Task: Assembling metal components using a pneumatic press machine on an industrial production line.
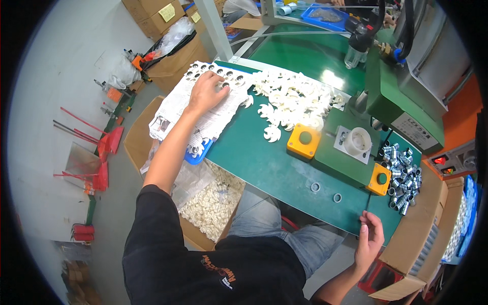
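At the far left of the green table, my left hand (207,94) reaches over a printed paper sheet (175,109). Its thumb and fingertips close around a white finned wheel with a dark centre (226,85), partly hidden by the fingers. Rows of similar white wheels (203,67) lie along the sheet's far edge. Beneath the sheet a blue tray (203,152) shows. My right hand (370,234) hovers at the table's front edge, fingers loosely curled and thumb apart, with nothing visible in it. Two metal rings (315,187) lie on the table nearby.
White finned wheels (295,99) are heaped mid-table. A green press (401,109) holds a white round fixture (357,141) between two yellow button boxes (303,142). Metal sleeves (404,175) are piled at right, beside a cardboard box (422,244). A carton of white pieces (211,203) stands below left.
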The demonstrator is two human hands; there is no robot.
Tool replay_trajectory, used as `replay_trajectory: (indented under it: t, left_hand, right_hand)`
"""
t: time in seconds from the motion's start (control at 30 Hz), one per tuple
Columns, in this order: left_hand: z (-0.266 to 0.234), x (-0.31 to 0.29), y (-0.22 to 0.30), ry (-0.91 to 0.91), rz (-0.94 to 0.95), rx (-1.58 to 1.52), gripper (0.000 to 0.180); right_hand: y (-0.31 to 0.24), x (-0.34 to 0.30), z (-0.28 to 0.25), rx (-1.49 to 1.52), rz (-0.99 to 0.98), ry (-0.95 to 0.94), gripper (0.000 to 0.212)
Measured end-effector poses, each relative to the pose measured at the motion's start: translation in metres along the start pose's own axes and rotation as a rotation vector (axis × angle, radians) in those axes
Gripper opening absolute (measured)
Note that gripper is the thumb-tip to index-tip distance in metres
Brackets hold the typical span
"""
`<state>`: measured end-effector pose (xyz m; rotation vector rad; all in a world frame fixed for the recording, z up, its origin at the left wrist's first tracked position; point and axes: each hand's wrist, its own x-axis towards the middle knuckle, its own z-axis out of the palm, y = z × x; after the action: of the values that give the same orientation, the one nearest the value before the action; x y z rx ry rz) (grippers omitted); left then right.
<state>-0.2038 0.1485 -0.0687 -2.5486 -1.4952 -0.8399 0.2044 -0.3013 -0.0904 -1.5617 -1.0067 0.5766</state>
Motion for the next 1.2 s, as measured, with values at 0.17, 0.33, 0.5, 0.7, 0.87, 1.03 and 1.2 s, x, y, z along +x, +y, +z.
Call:
replay_trajectory:
  t: [0.17, 0.33, 0.5, 0.7, 0.87, 1.03, 1.2]
  left_hand:
    - [0.006, 0.003, -0.006, 0.053, -0.033, 0.054, 0.029]
    - [0.009, 0.002, 0.000, 0.064, -0.015, 0.003, 0.026]
    - [0.009, 0.004, 0.019, 0.083, 0.102, -0.058, 0.022]
    - [0.021, 0.013, 0.026, -0.062, 0.156, -0.003, 0.017]
    - [0.020, 0.013, 0.024, 0.031, 0.183, 0.003, 0.020]
    - [0.015, 0.025, 0.012, 0.074, 0.075, 0.009, 0.024]
    - [0.028, 0.028, -0.008, 0.016, 0.084, 0.074, 0.032]
  right_hand:
    - [0.001, -0.002, -0.001, 0.012, 0.000, 0.014, 0.031]
    - [0.002, -0.005, -0.003, -0.007, 0.024, 0.024, 0.030]
    - [0.000, -0.002, 0.001, -0.038, 0.012, 0.019, 0.031]
    - [-0.006, -0.002, 0.003, -0.098, -0.015, 0.015, 0.030]
    - [-0.003, -0.006, 0.001, -0.095, 0.005, 0.034, 0.030]
    - [-0.003, -0.004, 0.002, -0.104, 0.000, 0.029, 0.029]
    - [-0.003, -0.003, 0.002, -0.096, -0.004, 0.032, 0.029]
